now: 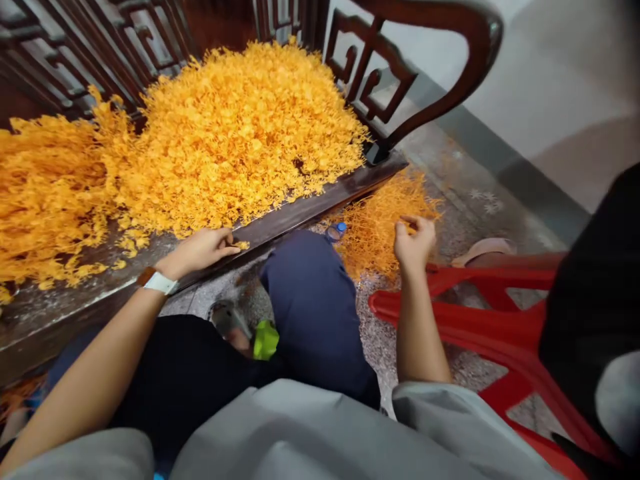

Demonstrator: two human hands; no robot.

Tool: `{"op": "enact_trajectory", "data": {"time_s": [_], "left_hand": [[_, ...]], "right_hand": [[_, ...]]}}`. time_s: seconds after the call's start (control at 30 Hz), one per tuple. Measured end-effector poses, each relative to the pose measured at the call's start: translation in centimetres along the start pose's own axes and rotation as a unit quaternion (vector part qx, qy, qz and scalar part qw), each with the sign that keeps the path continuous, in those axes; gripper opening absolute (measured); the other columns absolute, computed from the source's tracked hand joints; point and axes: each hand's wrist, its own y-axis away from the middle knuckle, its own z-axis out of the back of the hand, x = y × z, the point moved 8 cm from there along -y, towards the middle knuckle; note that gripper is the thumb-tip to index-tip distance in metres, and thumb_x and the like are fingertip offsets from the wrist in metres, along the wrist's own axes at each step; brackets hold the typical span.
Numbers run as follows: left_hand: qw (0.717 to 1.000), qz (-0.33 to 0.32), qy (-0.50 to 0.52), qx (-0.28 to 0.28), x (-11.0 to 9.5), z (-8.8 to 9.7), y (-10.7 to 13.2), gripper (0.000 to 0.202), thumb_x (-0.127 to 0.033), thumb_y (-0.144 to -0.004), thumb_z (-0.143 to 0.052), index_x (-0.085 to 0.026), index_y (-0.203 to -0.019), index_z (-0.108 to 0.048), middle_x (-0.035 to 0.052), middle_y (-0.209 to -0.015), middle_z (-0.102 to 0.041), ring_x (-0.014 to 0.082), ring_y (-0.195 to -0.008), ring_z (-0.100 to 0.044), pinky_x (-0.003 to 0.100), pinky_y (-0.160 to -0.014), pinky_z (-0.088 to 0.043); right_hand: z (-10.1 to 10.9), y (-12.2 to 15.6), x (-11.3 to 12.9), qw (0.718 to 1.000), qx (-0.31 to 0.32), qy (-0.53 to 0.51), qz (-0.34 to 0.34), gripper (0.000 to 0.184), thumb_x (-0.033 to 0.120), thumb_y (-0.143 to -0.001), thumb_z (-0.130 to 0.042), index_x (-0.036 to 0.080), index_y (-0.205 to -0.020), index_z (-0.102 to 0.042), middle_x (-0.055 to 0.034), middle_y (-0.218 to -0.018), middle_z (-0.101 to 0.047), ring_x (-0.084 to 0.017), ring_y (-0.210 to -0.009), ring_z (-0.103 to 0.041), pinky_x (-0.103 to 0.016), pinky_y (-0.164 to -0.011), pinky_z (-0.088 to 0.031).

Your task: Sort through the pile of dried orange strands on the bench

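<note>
A big heap of small orange plastic flower pieces (235, 133) covers a dark wooden bench seat (310, 207). My left hand (203, 250), with a white band on its wrist, rests at the bench's front edge, fingers pinched on a small orange piece (243, 245). My right hand (415, 240) is raised over a smaller orange pile of bare stalks (373, 230) on the floor. Its fingers are curled in a pinch; what they hold is too small to make out.
The bench's carved dark armrest (400, 80) rises behind the heap. A red plastic chair (480, 320) stands at the right, a sandal (483, 250) beyond it. A blue-capped bottle (336, 231) lies by my knee on the speckled floor. A green object (265, 339) sits near my legs.
</note>
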Motion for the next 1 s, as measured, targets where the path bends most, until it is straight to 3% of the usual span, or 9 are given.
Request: {"op": "enact_trajectory", "data": {"time_s": [0.07,0.17,0.33,0.47,0.57,0.7,0.8,0.93,1.0], "left_hand": [[0.999,0.000,-0.020,-0.031,-0.1,-0.4,-0.3,0.037,-0.057,-0.099,-0.056,-0.022,-0.109,-0.062,0.0049,-0.081,-0.071,0.0231,-0.072,-0.065,0.031,-0.063,-0.037],[0.999,-0.010,0.002,-0.048,0.0,-0.4,-0.2,0.031,-0.051,-0.101,-0.055,-0.023,-0.113,-0.059,0.0041,-0.081,-0.070,0.0228,-0.072,-0.065,0.031,-0.064,-0.037],[0.997,0.012,0.006,-0.074,-0.6,-0.1,0.2,0.043,-0.056,-0.101,-0.058,-0.020,-0.125,-0.057,0.0050,-0.081,-0.071,0.0236,-0.070,-0.065,0.031,-0.062,-0.035],[0.994,-0.021,-0.056,-0.089,-2.1,-0.4,-0.3,0.028,-0.039,-0.107,-0.047,-0.020,-0.120,-0.063,0.0115,-0.098,-0.075,0.0274,-0.087,-0.069,0.033,-0.070,-0.041],[0.992,-0.047,-0.042,-0.109,-2.5,-0.2,-0.6,0.027,-0.031,-0.107,-0.043,-0.019,-0.113,-0.067,0.0129,-0.105,-0.076,0.0287,-0.095,-0.071,0.035,-0.078,-0.045],[0.974,-0.078,0.063,-0.202,-3.0,2.6,0.1,0.025,-0.034,-0.108,-0.047,-0.019,-0.109,-0.067,0.0088,-0.099,-0.076,0.0238,-0.089,-0.070,0.033,-0.079,-0.046],[0.940,-0.101,0.119,-0.303,-4.1,5.8,2.1,0.022,-0.035,-0.107,-0.052,-0.019,-0.109,-0.066,0.0058,-0.092,-0.073,0.0203,-0.081,-0.067,0.031,-0.075,-0.045],[0.890,-0.121,0.131,-0.420,-5.4,9.5,5.7,0.018,-0.036,-0.105,-0.059,-0.020,-0.105,-0.067,0.0052,-0.092,-0.073,0.0185,-0.080,-0.065,0.030,-0.076,-0.047],[0.869,-0.122,0.140,-0.459,-5.4,10.7,7.1,0.019,-0.038,-0.104,-0.061,-0.020,-0.104,-0.067,0.0052,-0.092,-0.073,0.0181,-0.079,-0.065,0.030,-0.077,-0.048]], "right_hand": [[-1.6,-0.1,1.1,0.998,0.005,-0.061,0.001,0.022,0.034,-0.082,-0.062,0.017,-0.091,-0.072,-0.0080,-0.093,-0.071,-0.021,-0.087,-0.065,-0.040,-0.084,-0.055],[-2.8,0.0,6.0,0.983,0.033,-0.176,0.044,0.023,0.037,-0.087,-0.066,0.016,-0.094,-0.075,-0.0069,-0.090,-0.074,-0.018,-0.080,-0.066,-0.035,-0.077,-0.053],[-1.8,1.7,15.8,0.956,0.066,-0.262,0.115,0.018,0.039,-0.089,-0.073,0.021,-0.092,-0.076,-0.0050,-0.086,-0.074,-0.017,-0.077,-0.067,-0.034,-0.075,-0.054],[-1.0,4.8,21.2,0.931,0.129,-0.302,0.158,0.022,0.045,-0.093,-0.074,0.023,-0.096,-0.076,-0.0046,-0.089,-0.074,-0.018,-0.080,-0.069,-0.034,-0.079,-0.057],[-0.9,6.9,24.6,0.913,0.211,-0.280,0.208,0.024,0.046,-0.096,-0.073,0.023,-0.101,-0.078,-0.0049,-0.093,-0.076,-0.018,-0.081,-0.070,-0.034,-0.081,-0.056],[-2.2,8.8,29.5,0.852,0.370,-0.206,0.308,0.029,0.049,-0.097,-0.071,0.022,-0.101,-0.080,-0.0059,-0.095,-0.079,-0.019,-0.084,-0.070,-0.032,-0.081,-0.052],[-4.0,8.9,33.4,0.812,0.438,-0.162,0.351,0.037,0.055,-0.094,-0.073,0.019,-0.099,-0.079,-0.0064,-0.092,-0.078,-0.019,-0.080,-0.067,-0.030,-0.077,-0.047],[-6.9,7.9,38.3,0.786,0.492,-0.168,0.335,0.046,0.064,-0.084,-0.081,0.018,-0.085,-0.074,-0.0007,-0.072,-0.069,-0.014,-0.069,-0.059,-0.027,-0.067,-0.042],[-8.2,8.2,40.4,0.754,0.538,-0.201,0.319,0.048,0.065,-0.081,-0.082,0.019,-0.078,-0.071,0.0026,-0.065,-0.063,-0.012,-0.065,-0.055,-0.026,-0.064,-0.041]]}}
